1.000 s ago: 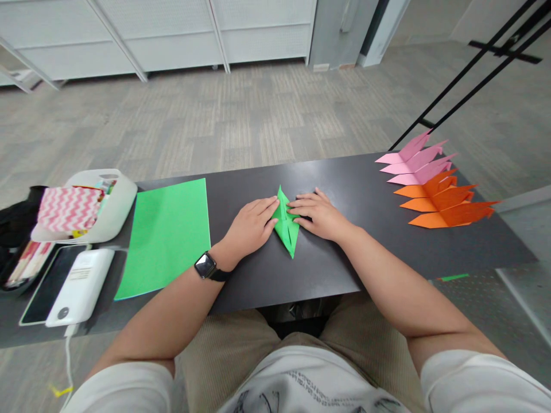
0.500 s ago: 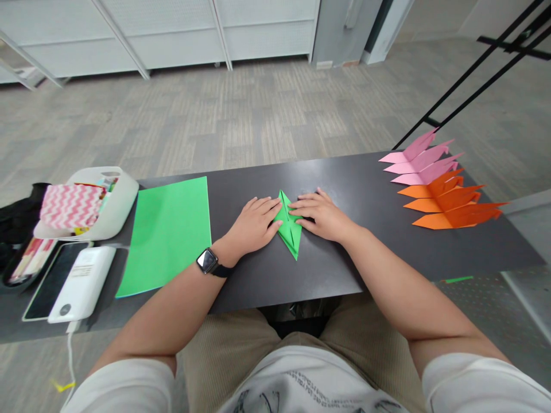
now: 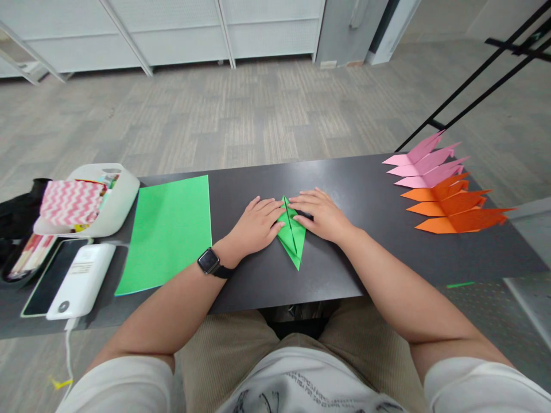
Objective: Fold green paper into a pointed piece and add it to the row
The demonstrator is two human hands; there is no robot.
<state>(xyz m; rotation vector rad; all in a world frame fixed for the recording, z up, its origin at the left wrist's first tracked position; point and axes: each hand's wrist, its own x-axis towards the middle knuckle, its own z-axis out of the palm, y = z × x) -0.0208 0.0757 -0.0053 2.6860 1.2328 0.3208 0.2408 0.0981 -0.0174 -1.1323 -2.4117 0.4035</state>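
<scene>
The folded green paper, mid-desk, has slid slightly nearer, baring its near half; the left hand and right hand touch its far half, fingers loosely spread, unclamped, so pressing seems centred there.

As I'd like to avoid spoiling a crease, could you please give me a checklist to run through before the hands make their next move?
1. Left hand on the folded green paper: ok, its fingertips are at the left edge.
2. Right hand on that paper: ok, its fingertips are at the upper right.
3. Folds under the fingers lined up: cannot tell, the fingers hide them.
4. Large green sheet apart from the folded paper: ok, bare table shows between them.
5. Left forearm clear of the large sheet: cannot tell, they overlap in this view.
6. Pink folded pieces and orange folded pieces clear of the right hand: ok, they stand well to its right.
</scene>
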